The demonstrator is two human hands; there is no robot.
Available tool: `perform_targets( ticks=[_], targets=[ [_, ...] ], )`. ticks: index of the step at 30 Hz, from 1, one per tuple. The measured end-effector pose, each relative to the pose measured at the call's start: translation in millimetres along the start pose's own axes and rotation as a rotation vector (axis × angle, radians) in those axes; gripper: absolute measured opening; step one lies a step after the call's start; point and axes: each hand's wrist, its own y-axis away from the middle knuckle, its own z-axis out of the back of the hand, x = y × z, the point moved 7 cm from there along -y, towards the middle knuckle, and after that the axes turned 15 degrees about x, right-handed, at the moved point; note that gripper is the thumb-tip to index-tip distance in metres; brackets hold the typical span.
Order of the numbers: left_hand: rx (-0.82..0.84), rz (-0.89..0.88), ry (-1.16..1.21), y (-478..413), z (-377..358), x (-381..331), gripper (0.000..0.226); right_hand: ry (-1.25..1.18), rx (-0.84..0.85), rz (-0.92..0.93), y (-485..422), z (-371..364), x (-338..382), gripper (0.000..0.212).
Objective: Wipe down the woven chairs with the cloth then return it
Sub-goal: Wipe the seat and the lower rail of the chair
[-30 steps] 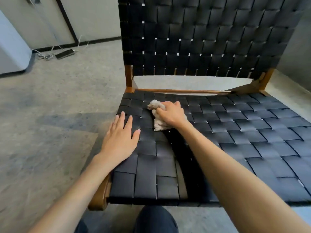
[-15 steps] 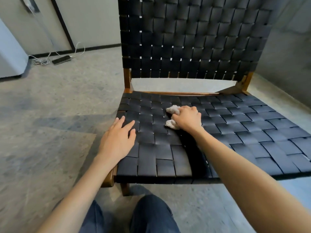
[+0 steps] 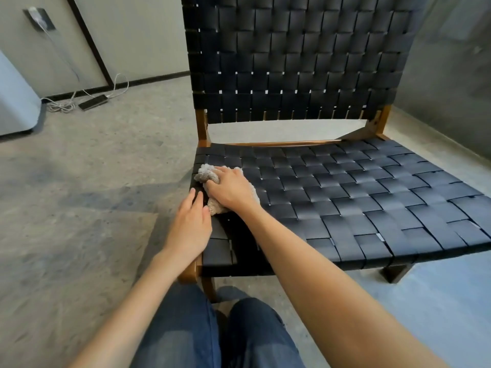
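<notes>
Nothing in view carries text, a label, a brand, a number or a sign that can be read. The woven chair [image 3: 318,195] and the cloth [image 3: 206,173] show no legible marking. The dark flat device [image 3: 93,102] on the floor, far off to the left of the left grip [image 3: 190,227], and the wall box [image 3: 39,18] beyond it are too small to make out.

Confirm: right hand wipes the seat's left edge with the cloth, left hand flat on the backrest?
No. The head view shows the left hand flat on the seat beside the cloth, not the backrest. The right hand does wipe the seat's left edge.
</notes>
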Motion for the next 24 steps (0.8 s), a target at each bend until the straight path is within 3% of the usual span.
perform_targets(
  ticks=[6,14,24],
  targets=[
    [-0.071,0.025,-0.026,12,3,0,0.045,0.104,-0.022,-0.041,28,17,-34,0.035],
    [-0.110,-0.077,-0.038,19,6,-6,0.038,0.224,-0.194,-0.442,121,88,-152,0.033],
    [-0.103,-0.101,0.094,37,-3,3,0.043,0.033,-0.014,-0.099,81,1,-11,0.046]
  ],
)
